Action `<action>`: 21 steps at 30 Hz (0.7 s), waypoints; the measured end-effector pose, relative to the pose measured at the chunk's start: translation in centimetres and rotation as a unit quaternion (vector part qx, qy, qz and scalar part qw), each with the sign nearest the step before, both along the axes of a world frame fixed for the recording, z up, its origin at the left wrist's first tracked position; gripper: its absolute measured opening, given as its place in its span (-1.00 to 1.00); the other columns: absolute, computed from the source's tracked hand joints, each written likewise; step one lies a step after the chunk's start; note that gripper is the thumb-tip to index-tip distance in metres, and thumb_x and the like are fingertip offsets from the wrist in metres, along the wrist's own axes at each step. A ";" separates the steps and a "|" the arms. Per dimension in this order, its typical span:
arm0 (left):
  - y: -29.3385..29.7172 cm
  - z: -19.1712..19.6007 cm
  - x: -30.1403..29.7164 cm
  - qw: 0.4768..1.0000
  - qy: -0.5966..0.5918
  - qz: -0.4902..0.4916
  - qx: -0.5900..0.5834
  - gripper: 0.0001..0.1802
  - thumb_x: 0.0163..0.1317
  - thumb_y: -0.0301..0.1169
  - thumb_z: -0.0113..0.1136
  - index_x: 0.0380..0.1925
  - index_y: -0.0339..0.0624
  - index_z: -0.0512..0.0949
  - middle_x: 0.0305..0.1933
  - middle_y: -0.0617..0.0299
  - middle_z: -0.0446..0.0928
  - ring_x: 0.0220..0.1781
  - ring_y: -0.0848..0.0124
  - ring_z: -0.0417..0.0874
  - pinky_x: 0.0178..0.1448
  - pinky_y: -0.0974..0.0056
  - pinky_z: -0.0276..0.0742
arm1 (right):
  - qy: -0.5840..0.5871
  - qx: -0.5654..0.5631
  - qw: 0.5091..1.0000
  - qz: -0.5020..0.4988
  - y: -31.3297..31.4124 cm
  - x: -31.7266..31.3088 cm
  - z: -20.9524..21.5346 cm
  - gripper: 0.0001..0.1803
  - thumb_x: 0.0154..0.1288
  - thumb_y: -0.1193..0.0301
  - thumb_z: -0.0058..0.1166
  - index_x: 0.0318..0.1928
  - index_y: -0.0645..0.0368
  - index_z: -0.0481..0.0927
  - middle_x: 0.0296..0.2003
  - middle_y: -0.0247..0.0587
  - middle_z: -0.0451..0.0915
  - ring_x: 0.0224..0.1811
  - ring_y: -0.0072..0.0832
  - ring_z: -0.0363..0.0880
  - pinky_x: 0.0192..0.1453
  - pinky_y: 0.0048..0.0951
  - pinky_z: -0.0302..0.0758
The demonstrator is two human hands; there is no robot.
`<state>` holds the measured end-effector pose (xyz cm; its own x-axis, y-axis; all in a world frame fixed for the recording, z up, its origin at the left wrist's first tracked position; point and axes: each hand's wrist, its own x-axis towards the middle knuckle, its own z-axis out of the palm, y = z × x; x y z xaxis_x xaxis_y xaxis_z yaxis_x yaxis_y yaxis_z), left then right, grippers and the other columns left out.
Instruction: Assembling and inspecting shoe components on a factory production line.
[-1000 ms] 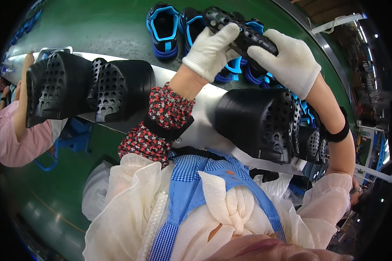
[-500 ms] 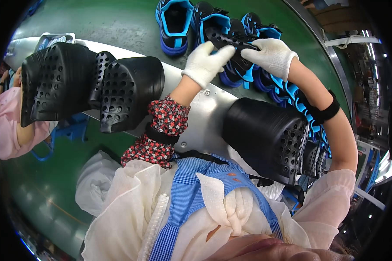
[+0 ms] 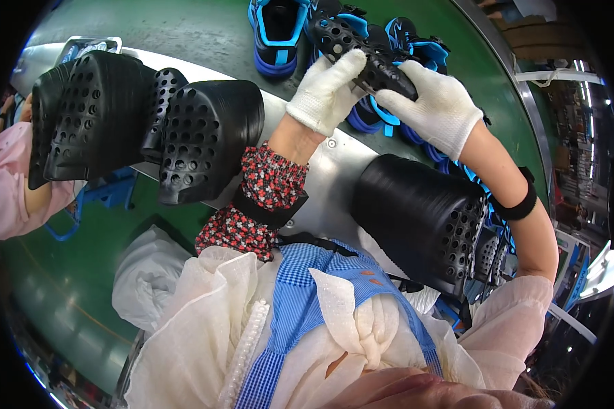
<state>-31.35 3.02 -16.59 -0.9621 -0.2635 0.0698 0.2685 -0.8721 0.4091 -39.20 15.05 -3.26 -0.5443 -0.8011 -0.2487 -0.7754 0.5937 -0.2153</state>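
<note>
A black perforated insole [image 3: 382, 71] is held up in front of the shoes, slanting down toward the right. My left hand [image 3: 326, 95], in a white knit glove, is closed on its edge, with the thumb and fingers pinching it. My right hand [image 3: 435, 108], gloved alike, grips its lower right end between thumb and fingers. Several black sneakers with bright blue linings stand behind the insole, the nearest open shoe [image 3: 278, 60] left of it. The insole and my hands partly hide the others.
Thick stacks of black insoles lie on the silver ledge: one stack [image 3: 215, 126] on the left, another [image 3: 102, 112] beyond it, and one [image 3: 409, 204] on the right. A row of blue-trimmed sneakers runs down the right side. Another person's pink sleeve [image 3: 10, 198] shows at far left.
The insole has come nearer and tilted, so its holed face shows more. Both hands have moved slightly down and to the right with it.
</note>
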 end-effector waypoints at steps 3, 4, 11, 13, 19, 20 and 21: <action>-0.3 0.2 0.0 0.999 0.011 0.015 -0.040 -0.65 0.38 -0.26 0.10 0.11 -0.07 0.39 0.07 0.30 0.50 0.17 0.40 0.48 0.31 0.16 0.36 | 0.051 -0.037 0.998 0.006 -0.6 0.2 -0.5 -0.52 0.23 -0.01 0.05 -0.30 0.24 0.53 -0.67 -0.06 0.55 -0.50 -0.16 0.65 -0.35 -0.26 0.58; -0.4 -0.1 -0.2 0.999 0.035 0.001 -0.013 -0.66 0.39 -0.29 0.08 0.11 -0.08 0.39 0.06 0.29 0.50 0.17 0.40 0.48 0.32 0.16 0.36 | 0.021 0.006 0.999 -0.024 -1.3 0.2 0.0 -0.55 0.23 0.03 0.02 -0.29 0.23 0.55 -0.62 -0.04 0.57 -0.47 -0.16 0.65 -0.31 -0.27 0.57; -1.4 -0.5 0.9 0.897 -0.174 0.103 -0.392 -0.53 0.18 -0.12 0.25 0.00 -0.17 0.51 -0.01 0.19 0.55 0.03 0.27 0.57 0.14 0.18 0.48 | -0.072 0.045 0.994 -0.068 -2.6 -1.6 -1.5 -0.54 0.22 0.03 -0.08 -0.27 0.21 0.59 -0.52 -0.04 0.59 -0.43 -0.21 0.59 -0.23 -0.29 0.51; -1.2 -2.0 1.3 0.587 -0.222 0.243 -0.740 -0.51 0.01 -0.11 0.35 -0.03 0.01 0.60 -0.02 0.05 0.55 -0.08 0.15 0.58 0.03 0.13 0.52 | -0.101 0.083 0.986 -0.101 -2.8 -2.7 -1.5 -0.55 0.22 0.07 -0.09 -0.32 0.25 0.58 -0.59 -0.11 0.53 -0.50 -0.31 0.52 -0.29 -0.34 0.47; -0.6 -2.6 -1.8 0.495 -0.311 0.100 -0.806 -0.81 0.18 -0.31 0.22 -0.25 -0.14 0.59 -0.11 0.04 0.55 -0.11 0.01 0.61 -0.06 0.01 0.57 | -0.278 0.143 0.928 -0.203 -4.1 -4.8 -1.7 -0.63 0.15 0.10 0.06 -0.59 0.12 0.50 -0.74 -0.45 0.33 -0.81 -0.69 0.17 -0.74 -0.57 0.10; -0.3 -2.4 -1.9 0.497 -0.303 0.115 -0.805 -0.80 0.18 -0.31 0.23 -0.26 -0.15 0.59 -0.14 0.04 0.54 -0.10 0.01 0.61 -0.06 0.01 0.57 | -0.257 0.156 0.930 -0.210 -4.9 -4.9 -1.4 -0.60 0.11 0.08 0.07 -0.67 0.09 0.42 -0.78 -0.48 0.26 -0.86 -0.71 0.07 -0.80 -0.59 0.00; 0.0 -2.3 -1.8 0.499 -0.295 0.130 -0.805 -0.80 0.19 -0.30 0.23 -0.26 -0.16 0.59 -0.17 0.03 0.53 -0.10 0.01 0.60 -0.06 0.01 0.56 | -0.230 0.173 0.937 -0.195 -5.7 -5.9 -1.6 -0.58 0.10 0.07 0.06 -0.64 0.15 0.46 -0.76 -0.42 0.29 -0.83 -0.64 0.17 -0.79 -0.52 0.08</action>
<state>-33.14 3.06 -18.92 -0.8879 -0.4447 0.1179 -0.2942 0.7459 0.5976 -45.11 9.38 -4.86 -0.5507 -0.3904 -0.7378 -0.3565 0.9092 -0.2150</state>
